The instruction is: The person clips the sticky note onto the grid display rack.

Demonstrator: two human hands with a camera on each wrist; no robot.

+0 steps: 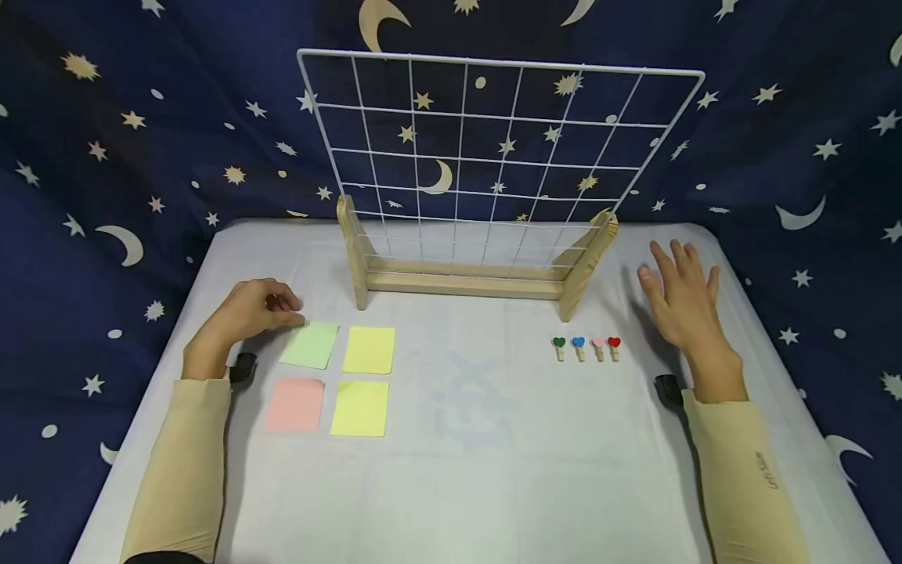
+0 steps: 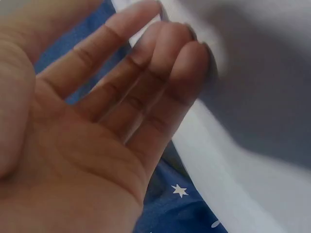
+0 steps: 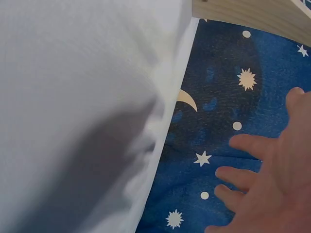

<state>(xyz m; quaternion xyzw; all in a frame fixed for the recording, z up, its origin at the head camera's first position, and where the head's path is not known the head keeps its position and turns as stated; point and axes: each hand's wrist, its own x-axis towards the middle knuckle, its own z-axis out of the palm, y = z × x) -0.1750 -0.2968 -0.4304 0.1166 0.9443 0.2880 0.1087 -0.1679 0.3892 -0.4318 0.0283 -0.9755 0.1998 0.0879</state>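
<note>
My left hand (image 1: 255, 312) is at the left of the table, its fingertips beside the upper left corner of a green sticky note (image 1: 312, 345). In the left wrist view the left hand (image 2: 107, 116) has loosely bent fingers and nothing in the palm; whether a fingertip touches the note cannot be told. Around it lie a pink sticky note (image 1: 296, 405) and two yellow ones, the upper yellow note (image 1: 369, 349) and the lower yellow note (image 1: 360, 408). With fingers spread, my right hand (image 1: 682, 301) is over the table's right side, holding nothing; the right wrist view shows the same hand (image 3: 272, 179).
A white wire grid (image 1: 461, 160) stands in a wooden base (image 1: 465, 284) at the back. Several small clothespins with heart tops, among them a green-heart clothespin (image 1: 560, 347) and a red-heart clothespin (image 1: 615, 348), form a row at right. A dark star-patterned cloth (image 1: 77, 196) surrounds the white table (image 1: 479, 501).
</note>
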